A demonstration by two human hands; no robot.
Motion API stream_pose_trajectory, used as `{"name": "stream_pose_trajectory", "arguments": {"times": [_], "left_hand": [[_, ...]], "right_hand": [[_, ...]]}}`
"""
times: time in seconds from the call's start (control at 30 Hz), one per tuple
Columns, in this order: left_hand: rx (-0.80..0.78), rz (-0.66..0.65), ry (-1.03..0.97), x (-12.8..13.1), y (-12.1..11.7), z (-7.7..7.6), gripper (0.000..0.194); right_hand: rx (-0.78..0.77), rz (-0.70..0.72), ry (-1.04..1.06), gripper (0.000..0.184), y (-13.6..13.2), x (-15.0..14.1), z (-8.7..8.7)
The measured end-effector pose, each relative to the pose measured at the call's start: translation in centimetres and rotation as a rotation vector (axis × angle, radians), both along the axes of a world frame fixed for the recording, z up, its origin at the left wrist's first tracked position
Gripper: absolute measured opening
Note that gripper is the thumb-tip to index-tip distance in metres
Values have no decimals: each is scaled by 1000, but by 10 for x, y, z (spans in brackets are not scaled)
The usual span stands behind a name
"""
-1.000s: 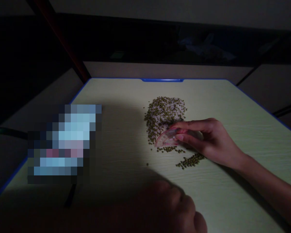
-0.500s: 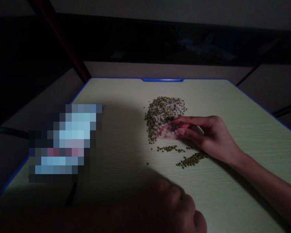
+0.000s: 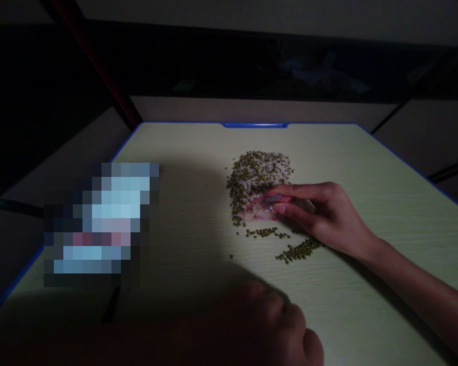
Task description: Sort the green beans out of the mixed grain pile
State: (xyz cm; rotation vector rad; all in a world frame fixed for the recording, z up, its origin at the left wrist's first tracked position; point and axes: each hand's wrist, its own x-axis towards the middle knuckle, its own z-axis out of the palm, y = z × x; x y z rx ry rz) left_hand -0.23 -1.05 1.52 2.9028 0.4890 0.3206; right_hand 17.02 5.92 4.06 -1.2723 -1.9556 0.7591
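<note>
1. The right hand (image 3: pixel 328 216) lies low over the pale table (image 3: pixel 183 203), its thumb and fingers pinched on a small pink translucent scoop (image 3: pixel 260 207).
2. The scoop sticks out from the fingertips toward the person's left, its open edge tipped down onto the table top.
3. Just beyond the pinch and touching the scoop's far edge lies the heap of small green beans (image 3: pixel 257 175), with paler grains mixed in.
4. On the near side of the pinch, a thin line of loose beans (image 3: pixel 267 233) runs just under the scoop.
5. A second small cluster of beans (image 3: pixel 298 251) lies beside the heel of that hand, nearer the person.
6. The left hand (image 3: pixel 278 325) rests in deep shadow at the table's near edge, well apart from the scoop, its fingers curled in; whether it holds anything cannot be told.
7. Far to the left of the pinch, a blurred light-blue patch (image 3: pixel 103 223) covers part of the table.
</note>
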Motion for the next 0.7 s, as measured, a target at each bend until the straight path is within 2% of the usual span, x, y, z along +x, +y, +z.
{"name": "stream_pose_trajectory", "arguments": {"times": [0.27, 0.47, 0.6, 0.7], "left_hand": [[31, -65, 44, -3, 3, 8, 16], [5, -131, 191, -2, 6, 14, 13], [135, -58, 60, 1, 2, 9, 25], [130, -4, 6, 1, 1, 6, 21]], "right_hand": [[-9, -17, 31, 22, -1, 7, 3], [-52, 22, 86, 23, -2, 9, 1], [-68, 5, 81, 25, -4, 5, 0], [-67, -5, 81, 25, -4, 3, -1]]}}
